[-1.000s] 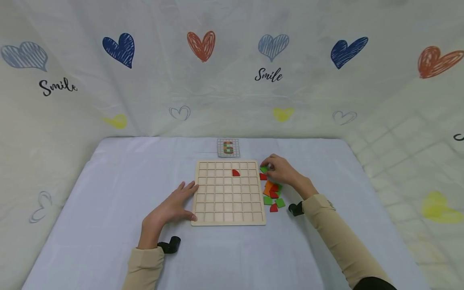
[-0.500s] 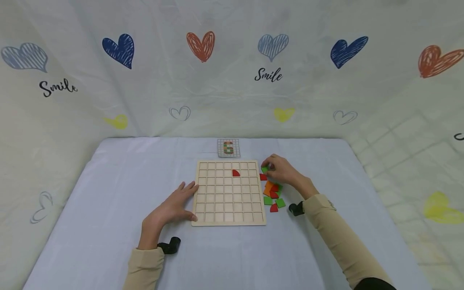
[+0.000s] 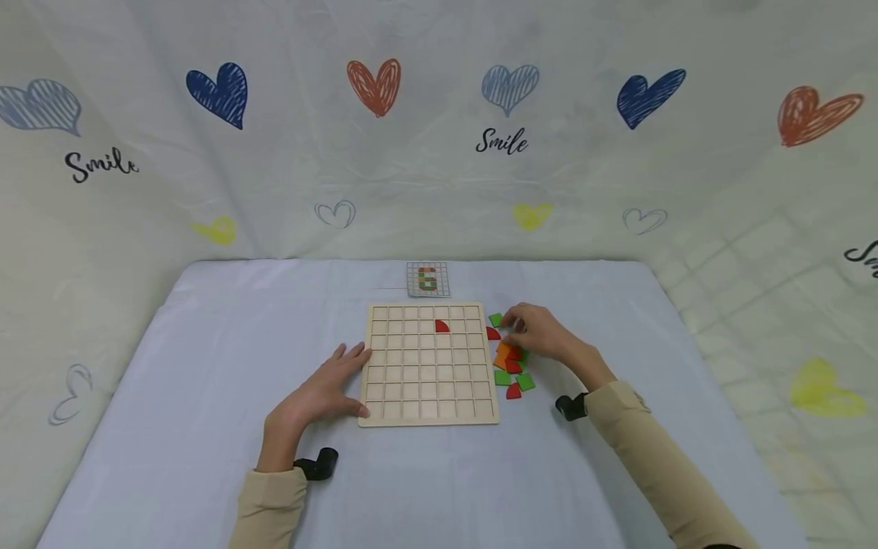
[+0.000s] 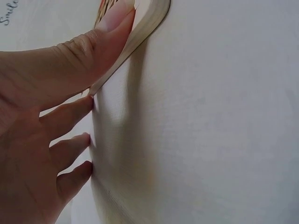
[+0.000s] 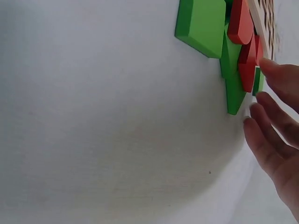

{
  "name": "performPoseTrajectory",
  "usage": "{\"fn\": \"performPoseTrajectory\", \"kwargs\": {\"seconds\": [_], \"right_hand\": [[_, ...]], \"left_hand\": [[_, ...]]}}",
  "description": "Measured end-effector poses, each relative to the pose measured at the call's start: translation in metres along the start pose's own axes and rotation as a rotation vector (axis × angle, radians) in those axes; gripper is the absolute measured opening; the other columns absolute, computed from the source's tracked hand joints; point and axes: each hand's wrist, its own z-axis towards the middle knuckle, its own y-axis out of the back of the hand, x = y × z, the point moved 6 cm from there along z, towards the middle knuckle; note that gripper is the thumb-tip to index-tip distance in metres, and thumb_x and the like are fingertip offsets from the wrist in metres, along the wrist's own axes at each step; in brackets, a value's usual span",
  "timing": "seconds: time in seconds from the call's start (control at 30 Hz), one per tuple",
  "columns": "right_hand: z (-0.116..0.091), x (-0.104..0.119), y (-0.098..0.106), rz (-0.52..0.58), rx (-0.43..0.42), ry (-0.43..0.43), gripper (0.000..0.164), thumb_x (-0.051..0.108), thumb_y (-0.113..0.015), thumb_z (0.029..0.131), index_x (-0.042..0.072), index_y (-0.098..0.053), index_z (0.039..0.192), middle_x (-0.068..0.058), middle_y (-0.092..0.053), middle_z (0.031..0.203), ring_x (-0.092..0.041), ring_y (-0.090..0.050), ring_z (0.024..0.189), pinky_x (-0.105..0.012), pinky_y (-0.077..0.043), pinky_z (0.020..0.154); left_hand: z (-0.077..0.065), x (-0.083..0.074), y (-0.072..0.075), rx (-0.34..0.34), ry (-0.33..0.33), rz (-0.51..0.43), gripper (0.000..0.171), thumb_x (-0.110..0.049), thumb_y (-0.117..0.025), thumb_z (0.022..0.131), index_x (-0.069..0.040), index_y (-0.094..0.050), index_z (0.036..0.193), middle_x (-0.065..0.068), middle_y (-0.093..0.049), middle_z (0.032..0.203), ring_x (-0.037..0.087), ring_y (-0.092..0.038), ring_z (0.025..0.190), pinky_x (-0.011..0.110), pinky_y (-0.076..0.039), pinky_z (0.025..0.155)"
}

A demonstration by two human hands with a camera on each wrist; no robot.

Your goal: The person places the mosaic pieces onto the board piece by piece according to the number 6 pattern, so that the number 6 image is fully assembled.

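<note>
A wooden grid board (image 3: 428,415) lies on the white table in the head view, with one red quarter-round tile (image 3: 442,326) in a square of its upper part. My left hand (image 3: 325,389) touches the board's left edge, thumb and fingers spread along it; the left wrist view has the thumb (image 4: 107,42) against the rim. Beside the board's right edge, my right hand (image 3: 542,332) hovers over loose tiles, its thumb and fingers apart and holding nothing. Closest to its fingertips are a green tile (image 3: 496,320) and a red quarter-round tile (image 3: 493,333).
Below the right hand lie several orange, red and green tiles, among them an orange tile (image 3: 503,354) and a green square tile (image 3: 525,381), some overlapping. A pattern card (image 3: 428,280) lies behind the board. A white cloth wall (image 3: 439,175) stands beyond the table.
My right hand has let go of the green tile and drawn back slightly toward me and right. The left hand keeps its place on the board. The head view has shifted slightly.
</note>
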Motion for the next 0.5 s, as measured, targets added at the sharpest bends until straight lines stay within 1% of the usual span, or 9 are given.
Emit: {"fn": "performPoseTrajectory", "kwargs": {"seconds": [0.13,0.23,0.33,0.5], "right_hand": [[-0.0034,0.0011,-0.0047,-0.007,0.063,-0.01,0.019,0.014,-0.074,0.093,0.004,-0.072,0.109,-0.007,-0.069,0.099,-0.021,-0.06,0.091,-0.032,-0.057,0.079],[-0.0052,0.0022,-0.0068,-0.019,0.097,-0.021,0.02,0.015,-0.074,0.093,0.003,-0.072,0.109,-0.007,-0.069,0.098,-0.021,-0.06,0.09,-0.033,-0.058,0.081],[-0.0067,0.004,-0.0077,-0.027,0.117,-0.032,0.022,0.015,-0.075,0.093,0.002,-0.072,0.11,-0.007,-0.069,0.099,-0.021,-0.061,0.091,-0.035,-0.059,0.083],[-0.0082,0.0082,-0.0091,-0.068,0.136,-0.025,0.027,0.015,-0.076,0.092,0.0,-0.071,0.114,-0.008,-0.069,0.102,-0.021,-0.062,0.092,-0.038,-0.059,0.087]], "left_hand": [[0.0002,0.0006,-0.0012,0.006,-0.002,0.0,0.105,-0.019,-0.092,0.074,-0.007,-0.034,0.161,0.012,-0.022,0.171,0.043,-0.004,0.159,0.065,-0.019,0.125],[0.0006,0.0009,-0.0017,0.009,0.003,0.0,0.105,-0.019,-0.092,0.074,-0.008,-0.034,0.161,0.011,-0.022,0.171,0.042,-0.004,0.159,0.065,-0.019,0.125],[0.0008,0.0004,-0.0012,0.008,-0.001,0.002,0.106,-0.02,-0.092,0.073,-0.007,-0.034,0.161,0.013,-0.022,0.171,0.044,-0.005,0.159,0.066,-0.019,0.124],[0.0007,0.0003,-0.0005,0.008,0.006,0.002,0.107,-0.019,-0.093,0.073,-0.007,-0.034,0.161,0.013,-0.022,0.171,0.044,-0.005,0.159,0.067,-0.019,0.124]]}}
